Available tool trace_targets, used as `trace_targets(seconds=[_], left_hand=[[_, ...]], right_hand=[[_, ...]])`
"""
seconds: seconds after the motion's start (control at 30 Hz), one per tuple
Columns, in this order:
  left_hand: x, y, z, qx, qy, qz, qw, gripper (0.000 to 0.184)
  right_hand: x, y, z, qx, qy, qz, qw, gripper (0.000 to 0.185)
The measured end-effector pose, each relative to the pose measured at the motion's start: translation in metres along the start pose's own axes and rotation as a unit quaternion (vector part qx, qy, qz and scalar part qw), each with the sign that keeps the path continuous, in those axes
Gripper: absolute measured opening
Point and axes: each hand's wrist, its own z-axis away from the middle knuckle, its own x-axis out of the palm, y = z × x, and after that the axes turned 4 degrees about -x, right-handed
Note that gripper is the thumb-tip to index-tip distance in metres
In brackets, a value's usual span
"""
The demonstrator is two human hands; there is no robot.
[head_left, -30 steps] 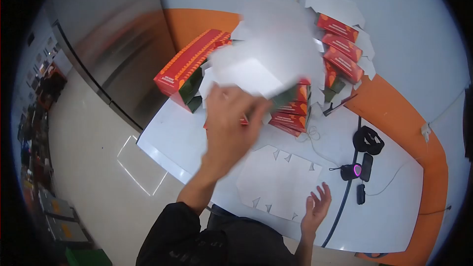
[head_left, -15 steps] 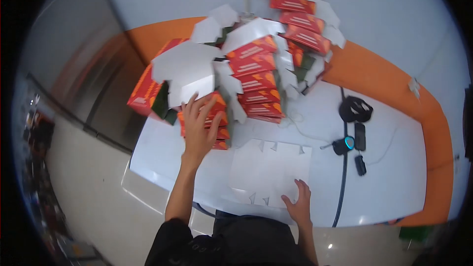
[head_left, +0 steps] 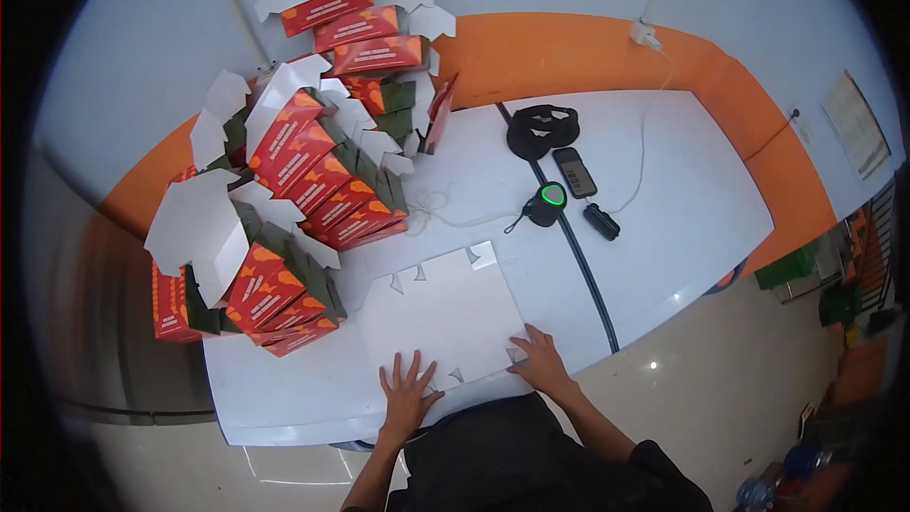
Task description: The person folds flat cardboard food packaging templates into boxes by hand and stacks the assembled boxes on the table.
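Note:
A flat white cardboard blank (head_left: 450, 313) with cut notches along its edges lies on the table before me. My left hand (head_left: 408, 393) rests palm down near its front left edge, fingers spread. At the front right corner, my right hand (head_left: 542, 362) touches the cardboard with its fingers stretched out and the thumb apart. Left of the blank stands a short stack of red and orange folded boxes (head_left: 270, 289), white flaps raised. Behind it rises a taller stack of similar boxes (head_left: 327, 180).
More red boxes (head_left: 379, 54) are piled at the back against the wall. On the white table (head_left: 682, 190), a black cable runs past a black strap (head_left: 542, 131), a phone-like device (head_left: 573, 173), a round black device with a green light (head_left: 547, 204) and a small black case (head_left: 602, 221).
The view has turned right, so the stacks appear farther left. My left hand has left the short box stack and come down onto the blank. My right hand stays at the blank's right side.

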Motion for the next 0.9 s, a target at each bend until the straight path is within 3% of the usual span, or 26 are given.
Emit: trace_targets(seconds=[0.1,0.17,0.3,0.5,0.6,0.7,0.8,0.9], left_hand=[[0.005,-0.009,0.000,0.035,0.021,-0.021,0.999,0.057],[0.009,-0.020,0.000,0.053,0.046,0.000,0.998,0.046],[0.005,-0.023,-0.005,0.059,0.086,0.064,0.992,0.027],[-0.002,-0.027,-0.016,0.060,0.038,0.154,0.986,0.020],[-0.021,-0.028,-0.020,0.030,0.000,0.216,0.976,0.017],[-0.049,0.001,-0.020,0.007,0.187,0.184,0.965,0.013],[-0.072,0.049,0.004,-0.028,0.320,0.272,0.907,0.011],[-0.063,0.056,0.030,0.059,0.173,0.361,0.915,0.016]], right_hand=[[0.024,0.044,-0.002,-0.045,-0.027,-0.060,0.997,0.058],[0.025,0.057,-0.001,-0.021,-0.061,-0.080,0.995,0.061],[-0.024,-0.007,0.004,-0.075,-0.011,-0.033,0.997,0.061],[0.017,-0.013,0.002,-0.179,-0.077,0.043,0.980,0.052],[0.022,-0.019,-0.007,-0.161,-0.086,-0.039,0.982,0.029],[0.009,-0.032,-0.019,-0.126,-0.028,-0.148,0.981,0.019],[-0.011,-0.058,-0.022,-0.030,0.052,-0.311,0.949,0.018],[-0.023,-0.060,-0.031,0.050,0.068,-0.478,0.874,0.020]])
